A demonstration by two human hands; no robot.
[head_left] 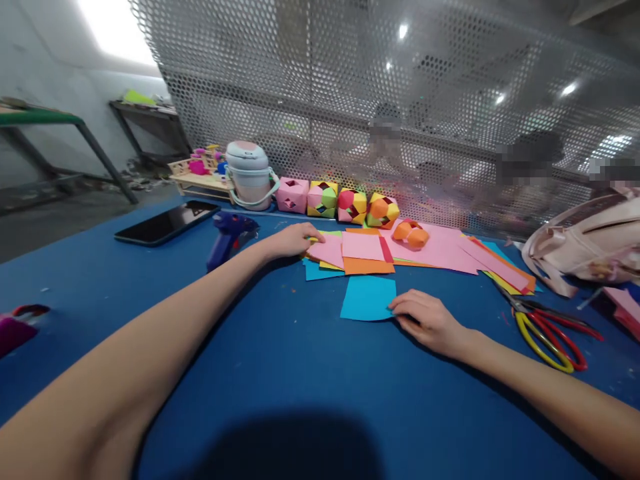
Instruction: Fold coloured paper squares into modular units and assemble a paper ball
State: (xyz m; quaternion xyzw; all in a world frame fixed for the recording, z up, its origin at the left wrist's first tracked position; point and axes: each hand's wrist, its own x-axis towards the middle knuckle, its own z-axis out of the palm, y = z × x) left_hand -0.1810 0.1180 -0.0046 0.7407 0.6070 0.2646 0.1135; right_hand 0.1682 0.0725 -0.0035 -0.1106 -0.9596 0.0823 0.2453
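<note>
A square blue paper sheet [369, 298] lies in front of me on the table, and the closed fingers of my right hand [425, 320] pinch its right edge. Farther back, my left hand [295, 240] has its fingers closed at the left corner of a pink paper sheet [327, 250]. That sheet belongs to a loose spread of coloured papers, with an orange sheet [367, 265] and another pink sheet [363, 245] beside it. An orange folded-paper piece [411, 235] sits on the larger pink sheets.
Behind the papers stand several folded-paper cubes [352, 205] and a lidded white-blue container [249, 175]. At left are a blue glue gun [227, 235] and a phone [167, 223]. Scissors [547, 337] and pliers [575, 323] lie right, near a pale bag [595, 237]. Perforated metal [340, 87] borders the back.
</note>
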